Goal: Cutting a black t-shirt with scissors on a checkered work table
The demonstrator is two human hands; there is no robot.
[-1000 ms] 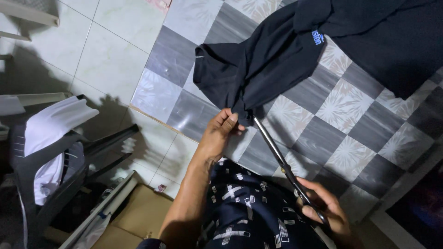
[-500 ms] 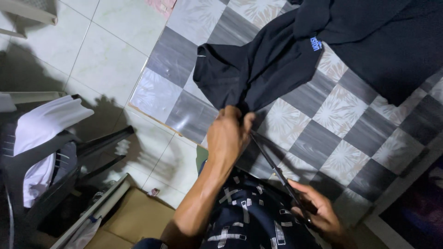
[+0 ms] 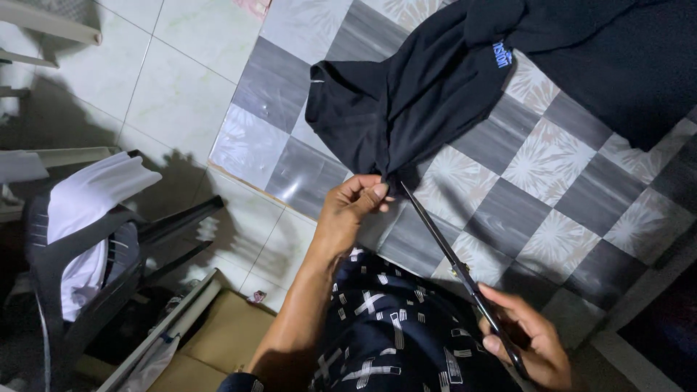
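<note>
Now the left hand point(image 3: 356, 207) pinches the lower tip of the black cloth garment point(image 3: 435, 94) spread on the checkered grey tile floor point(image 3: 559, 196), having slid lower since half a second ago. Meanwhile the right hand point(image 3: 526, 341) still grips the long metal scissors point(image 3: 454, 265), blades touching the pinched fabric.

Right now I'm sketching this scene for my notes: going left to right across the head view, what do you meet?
White cloth on a dark plastic chair → cardboard box → left hand pinching the black garment → scissors → right hand on their handles.
</note>
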